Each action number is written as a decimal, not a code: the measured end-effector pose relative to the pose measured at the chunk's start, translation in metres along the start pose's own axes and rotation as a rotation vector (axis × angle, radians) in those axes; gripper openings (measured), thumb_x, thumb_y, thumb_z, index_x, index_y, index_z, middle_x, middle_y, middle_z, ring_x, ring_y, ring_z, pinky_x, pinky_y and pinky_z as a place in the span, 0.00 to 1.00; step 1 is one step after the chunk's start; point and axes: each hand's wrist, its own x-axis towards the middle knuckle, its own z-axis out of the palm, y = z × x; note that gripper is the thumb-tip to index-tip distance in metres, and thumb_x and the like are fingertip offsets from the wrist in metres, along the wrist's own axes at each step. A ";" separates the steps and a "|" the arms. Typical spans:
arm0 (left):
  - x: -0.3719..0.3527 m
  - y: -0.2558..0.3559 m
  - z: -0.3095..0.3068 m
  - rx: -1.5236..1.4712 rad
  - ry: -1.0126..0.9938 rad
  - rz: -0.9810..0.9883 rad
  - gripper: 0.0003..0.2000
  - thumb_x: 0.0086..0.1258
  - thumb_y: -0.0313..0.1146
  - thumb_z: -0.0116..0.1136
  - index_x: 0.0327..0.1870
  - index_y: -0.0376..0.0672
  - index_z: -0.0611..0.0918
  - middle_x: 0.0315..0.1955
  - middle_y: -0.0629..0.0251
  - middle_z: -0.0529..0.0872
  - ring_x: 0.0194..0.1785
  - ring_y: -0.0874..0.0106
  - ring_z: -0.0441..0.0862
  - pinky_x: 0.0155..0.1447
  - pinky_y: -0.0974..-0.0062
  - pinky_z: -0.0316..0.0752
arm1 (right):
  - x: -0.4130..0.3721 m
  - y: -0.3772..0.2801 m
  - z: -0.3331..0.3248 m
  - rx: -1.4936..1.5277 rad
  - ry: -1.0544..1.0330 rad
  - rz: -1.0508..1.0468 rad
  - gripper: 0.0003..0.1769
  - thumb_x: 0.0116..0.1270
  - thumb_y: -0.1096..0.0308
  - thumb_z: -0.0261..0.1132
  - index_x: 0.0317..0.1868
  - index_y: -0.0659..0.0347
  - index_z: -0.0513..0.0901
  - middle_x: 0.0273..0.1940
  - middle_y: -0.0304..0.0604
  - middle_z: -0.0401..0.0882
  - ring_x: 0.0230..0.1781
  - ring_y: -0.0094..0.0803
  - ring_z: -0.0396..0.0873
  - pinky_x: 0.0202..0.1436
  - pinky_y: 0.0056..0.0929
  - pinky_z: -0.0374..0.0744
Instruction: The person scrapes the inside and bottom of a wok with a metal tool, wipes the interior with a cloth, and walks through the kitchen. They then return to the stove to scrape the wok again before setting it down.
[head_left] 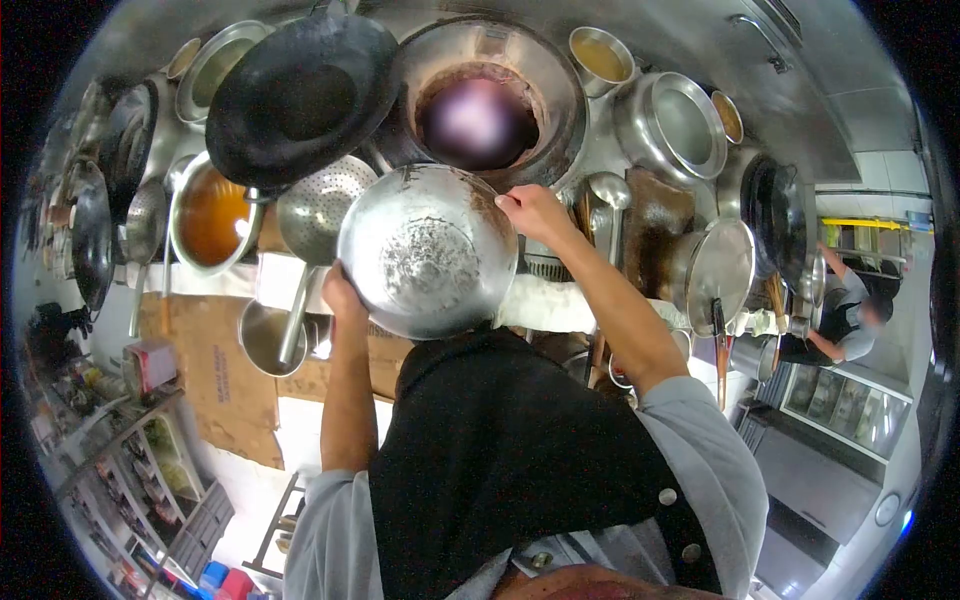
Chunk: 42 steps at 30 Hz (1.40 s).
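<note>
A large round steel basin (pixel 430 255), dull silver with dark scuffs and stains at its middle, is held between my two hands in front of my chest. My left hand (pixel 345 292) is closed on its left edge. On its upper right edge my right hand (pixel 533 212) grips the rim with thumb and fingers pressed together. Just beyond the basin is a wok burner (pixel 563 110) with a bright glow in its opening. A black wok (pixel 300 100) leans to the left of the burner, and a perforated strainer (pixel 325 205) lies close to the basin's left side.
A pot of orange-brown liquid (pixel 212 215) stands left. Right of the burner are a ladle (pixel 609 190), a steel pot (pixel 688 120) and a round lid (pixel 722 270). Below left is an empty steel pot (pixel 272 340). A co-worker (pixel 850 320) stands at far right.
</note>
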 end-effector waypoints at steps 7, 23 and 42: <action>0.003 0.001 -0.001 -0.022 -0.052 -0.008 0.21 0.87 0.38 0.50 0.60 0.24 0.83 0.53 0.52 0.89 0.54 0.64 0.87 0.63 0.65 0.79 | 0.011 0.007 0.007 0.024 0.076 -0.098 0.24 0.76 0.48 0.65 0.39 0.63 0.91 0.42 0.63 0.88 0.45 0.65 0.86 0.53 0.59 0.83; 0.017 -0.012 -0.014 0.002 -0.076 -0.010 0.21 0.88 0.40 0.50 0.61 0.26 0.83 0.53 0.53 0.90 0.53 0.64 0.87 0.62 0.64 0.81 | 0.031 0.017 0.008 -0.006 0.050 -0.166 0.25 0.76 0.48 0.65 0.34 0.63 0.88 0.38 0.61 0.87 0.43 0.63 0.86 0.50 0.58 0.83; 0.006 -0.005 -0.014 -0.128 -0.138 -0.073 0.21 0.88 0.38 0.49 0.63 0.26 0.81 0.58 0.50 0.88 0.58 0.60 0.86 0.65 0.61 0.80 | 0.017 -0.002 -0.037 -0.204 -0.114 -0.022 0.26 0.77 0.47 0.62 0.43 0.65 0.92 0.49 0.62 0.90 0.56 0.62 0.87 0.63 0.55 0.83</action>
